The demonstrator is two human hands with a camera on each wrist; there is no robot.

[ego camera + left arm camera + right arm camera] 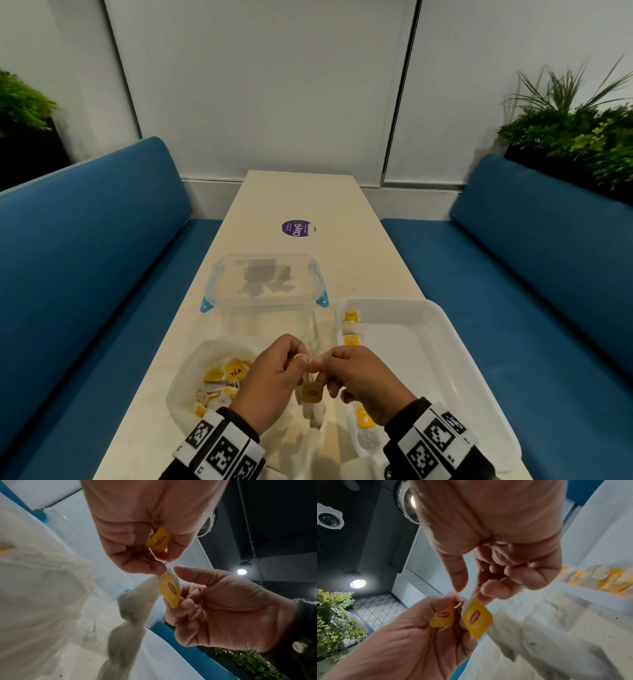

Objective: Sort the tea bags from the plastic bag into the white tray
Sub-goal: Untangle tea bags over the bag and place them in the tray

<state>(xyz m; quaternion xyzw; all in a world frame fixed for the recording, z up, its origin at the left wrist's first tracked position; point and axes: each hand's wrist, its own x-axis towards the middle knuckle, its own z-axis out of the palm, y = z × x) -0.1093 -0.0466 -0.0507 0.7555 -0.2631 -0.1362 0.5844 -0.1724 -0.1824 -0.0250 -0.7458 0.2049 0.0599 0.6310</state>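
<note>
— What do I have on the wrists?
— Black sleeves (407, 416) end at each wrist, and over them sit white bands (219, 445) printed with square black-and-white markers. On my right wrist (435, 442) the band carries the same pattern.

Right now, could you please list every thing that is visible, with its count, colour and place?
table: one, cream, centre.
sticker: one, purple, far on table.
clear container: one, blue clips, mid table.
plastic bag: one, whitish, near left, holding tea bags.
white tray: one, near right, tea bags along its left side.
yellow tags: two, between the hands.
held tea bags: whitish, hanging below the hands.
benches: two, blue, both sides.
plants: green, both far corners.
left hand: pinches a tag.
right hand: pinches the string.
</note>
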